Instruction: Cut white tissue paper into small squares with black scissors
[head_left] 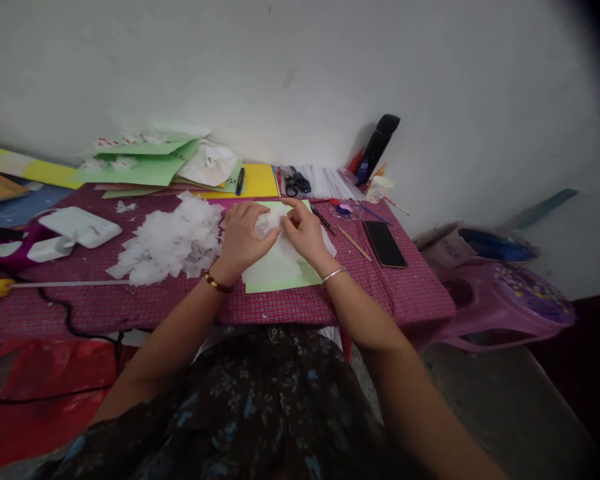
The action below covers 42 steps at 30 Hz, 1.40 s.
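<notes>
Basically, left hand [245,239] and right hand [304,233] sit close together, fingers curved around white tissue [268,221] on the pale green sheet [309,275], front-middle of the desk [280,308]; can't tell if either pinches it. Tissue pile [175,237] beside left hand, wooden stick [354,243] and phone [385,244] right of right hand.

Over at the right of the desk [420,299] a dark phone [385,244] lies flat, and a purple stool [493,297] stands just past that end. Back near the wall [280,80] I can see black scissors [297,183], a pale cup [380,187] and a tilted black object [380,147]; down low on the left there's some shiny red plastic [55,393].
</notes>
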### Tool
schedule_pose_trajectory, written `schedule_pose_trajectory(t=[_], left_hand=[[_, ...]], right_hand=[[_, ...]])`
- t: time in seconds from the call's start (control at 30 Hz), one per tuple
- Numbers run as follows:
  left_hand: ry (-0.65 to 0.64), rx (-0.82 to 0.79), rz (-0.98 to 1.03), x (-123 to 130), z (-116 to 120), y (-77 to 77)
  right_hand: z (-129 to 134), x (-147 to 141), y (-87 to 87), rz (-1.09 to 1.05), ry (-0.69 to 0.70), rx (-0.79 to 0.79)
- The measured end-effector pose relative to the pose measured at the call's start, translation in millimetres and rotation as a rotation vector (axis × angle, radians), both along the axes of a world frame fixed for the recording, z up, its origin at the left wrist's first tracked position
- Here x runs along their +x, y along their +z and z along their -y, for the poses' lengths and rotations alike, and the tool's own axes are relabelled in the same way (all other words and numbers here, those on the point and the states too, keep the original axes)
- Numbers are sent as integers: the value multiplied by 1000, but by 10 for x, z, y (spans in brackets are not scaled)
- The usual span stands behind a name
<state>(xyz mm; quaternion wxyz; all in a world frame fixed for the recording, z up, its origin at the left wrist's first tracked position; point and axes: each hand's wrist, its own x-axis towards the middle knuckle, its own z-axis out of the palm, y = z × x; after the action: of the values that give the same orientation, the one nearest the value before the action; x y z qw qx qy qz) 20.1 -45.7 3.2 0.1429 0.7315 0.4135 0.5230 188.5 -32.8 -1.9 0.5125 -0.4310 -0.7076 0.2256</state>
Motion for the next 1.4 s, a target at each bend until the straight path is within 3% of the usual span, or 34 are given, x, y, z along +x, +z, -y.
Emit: schedule_pose_trajectory(t=[0.17, 0.33, 0.53, 0.7, 0.93, 1.1, 1.2, 1.3, 1.4], left_hand=[[-186, 127, -126, -50, 49, 71], [-116, 91, -103, -46, -46, 32], [-265, 86, -92, -74, -134, -4], [-316, -35, -94, -90, -184, -91], [-316, -107, -105, -106, -244, -182], [-211, 46, -164, -77, -152, -83], [-166, 150, -61, -64, -88, -32], [-194, 38, 146, -61, -76, -34], [-91, -103, 132, -46, -92, -52]], right_hand=[[-31, 48, 51, -93, -74, -47], [-43, 61, 50, -87, -62, -49], [-58, 67, 20, -92, -53, -16], [-117, 128, 24, -135, -89, -12], [-140, 164, 61, -196, -108, -40], [-148, 168, 54, -160, -130, -14], [-157, 152, 21, -120, -137, 31], [-142, 121, -5, -83, -126, 74], [-94, 82, -12, -32, -96, 83]])
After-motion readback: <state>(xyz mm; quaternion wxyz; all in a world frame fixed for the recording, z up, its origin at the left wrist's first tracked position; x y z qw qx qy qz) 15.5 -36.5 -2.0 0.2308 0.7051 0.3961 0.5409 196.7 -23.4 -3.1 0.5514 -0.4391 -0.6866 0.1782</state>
